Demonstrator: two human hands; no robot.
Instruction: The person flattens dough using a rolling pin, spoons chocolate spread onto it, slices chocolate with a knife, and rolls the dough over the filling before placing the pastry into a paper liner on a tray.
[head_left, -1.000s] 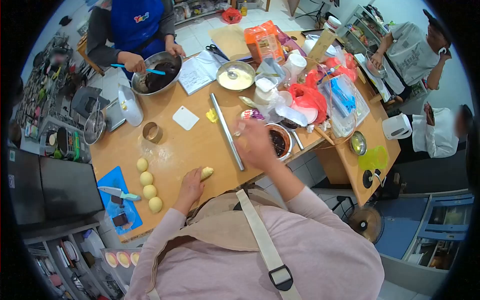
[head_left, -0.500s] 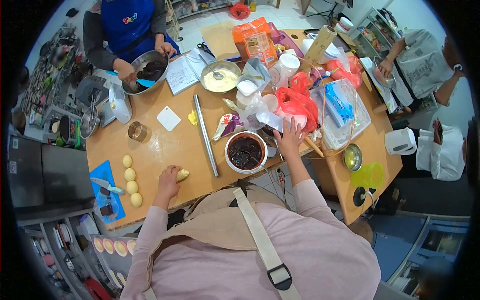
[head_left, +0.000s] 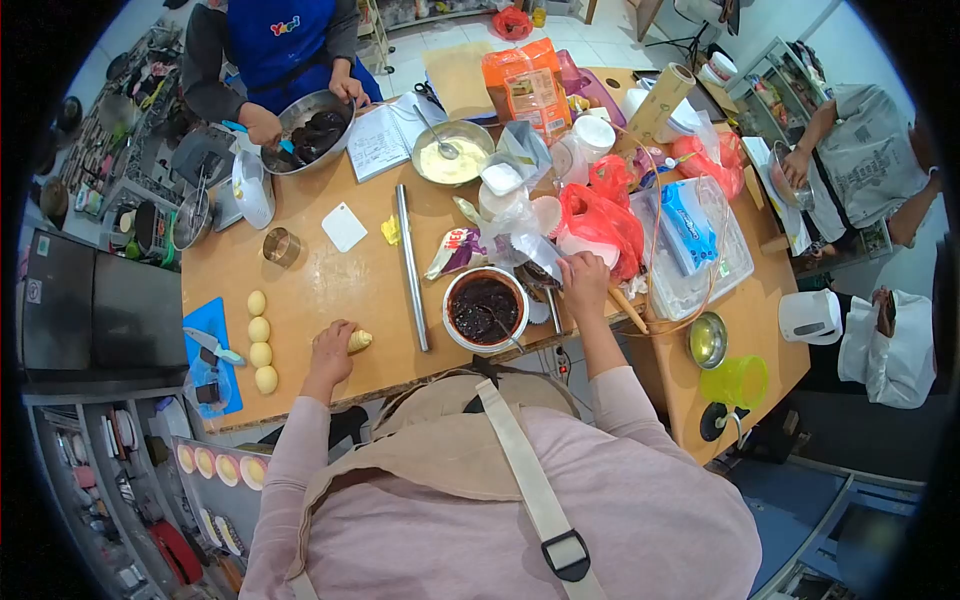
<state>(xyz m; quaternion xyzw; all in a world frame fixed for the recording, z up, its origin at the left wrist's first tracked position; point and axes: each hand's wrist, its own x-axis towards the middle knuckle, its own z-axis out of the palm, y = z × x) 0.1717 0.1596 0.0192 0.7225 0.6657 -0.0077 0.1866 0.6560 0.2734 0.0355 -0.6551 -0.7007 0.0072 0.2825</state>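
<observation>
My left hand (head_left: pixel 332 354) rests on the wooden table (head_left: pixel 325 285), its fingers curled against a small pale roll of dough (head_left: pixel 360 341). To the left, several round dough balls (head_left: pixel 259 329) stand in a line. My right hand (head_left: pixel 584 284) is at the table's front edge beside the red plastic bags (head_left: pixel 602 222), fingers bent together on something too hidden to name. Between my hands are a metal rod (head_left: pixel 411 270) and a white tub of dark filling (head_left: pixel 485 310) with a spoon in it.
A blue board (head_left: pixel 212 345) with a knife lies at the left edge. Opposite, a person (head_left: pixel 285 60) in a blue apron holds a bowl (head_left: pixel 315 130) of dark mixture. A bowl of cream (head_left: pixel 452 152) sits beyond the rod. Another person (head_left: pixel 855 160) is at the right.
My right hand has moved right, from above the tub to the clutter, and its spread fingers have since drawn together. My left hand stays by the dough roll. The view has shifted.
</observation>
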